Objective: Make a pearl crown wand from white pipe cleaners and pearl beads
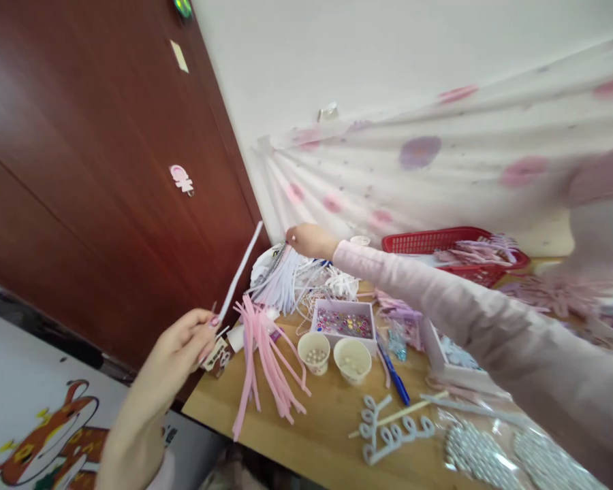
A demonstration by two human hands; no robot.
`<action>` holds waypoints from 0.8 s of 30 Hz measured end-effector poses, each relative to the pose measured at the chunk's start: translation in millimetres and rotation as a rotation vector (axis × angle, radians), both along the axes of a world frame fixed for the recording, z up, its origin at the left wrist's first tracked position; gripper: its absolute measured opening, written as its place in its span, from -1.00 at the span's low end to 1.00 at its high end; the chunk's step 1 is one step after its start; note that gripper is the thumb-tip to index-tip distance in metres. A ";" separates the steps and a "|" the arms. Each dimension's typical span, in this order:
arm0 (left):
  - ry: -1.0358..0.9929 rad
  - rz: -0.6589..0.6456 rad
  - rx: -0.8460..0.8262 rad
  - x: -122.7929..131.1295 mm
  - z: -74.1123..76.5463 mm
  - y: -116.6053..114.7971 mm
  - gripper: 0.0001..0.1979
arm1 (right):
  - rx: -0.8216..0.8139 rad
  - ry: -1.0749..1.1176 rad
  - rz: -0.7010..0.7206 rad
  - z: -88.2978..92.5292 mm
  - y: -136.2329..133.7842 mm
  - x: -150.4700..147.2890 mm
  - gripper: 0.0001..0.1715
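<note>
My left hand (176,350) pinches a single white pipe cleaner (241,271), which slants up and to the right from the fingertips. Farther back, my right hand (311,241) has its fingers closed at the top of a fanned bundle of pale pipe cleaners (280,280); their exact grip is hidden. Between the hands, a bunch of pink pipe cleaners (265,364) droops over the table. A bent pale grey pipe cleaner with several curled loops (388,435) lies at the front, across a thin wooden stick (426,405).
Two paper cups (314,354) of beads stand before a white box of colourful beads (344,321). Nearby are a blue pen (394,378), a red basket (434,239) and bagged silvery beads (480,452). A brown door (107,170) borders the wooden table (306,446) on the left.
</note>
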State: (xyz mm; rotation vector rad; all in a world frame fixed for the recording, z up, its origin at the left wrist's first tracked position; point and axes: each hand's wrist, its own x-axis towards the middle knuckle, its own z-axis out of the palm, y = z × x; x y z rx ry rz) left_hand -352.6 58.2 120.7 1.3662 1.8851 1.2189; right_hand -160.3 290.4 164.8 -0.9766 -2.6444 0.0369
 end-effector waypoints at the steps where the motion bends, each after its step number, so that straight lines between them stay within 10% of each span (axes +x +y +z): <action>1: -0.021 -0.051 0.006 21.8 -0.9 1.3 -0.69 | 0.037 0.047 -0.013 7.4 -13.4 14.0 -0.62; 7: -0.139 -0.464 -0.048 141.5 -5.7 -4.4 -0.73 | 0.446 0.258 -0.025 7.0 -154.4 132.6 -0.58; 12: 0.014 -0.718 -0.078 222.9 -9.0 -17.7 -0.78 | 0.215 0.194 -0.296 -40.7 -247.4 215.8 -0.40; 24: 0.298 -1.119 -0.307 363.7 -59.9 8.4 -0.72 | -0.545 0.530 -0.477 -130.8 -263.0 348.5 -0.60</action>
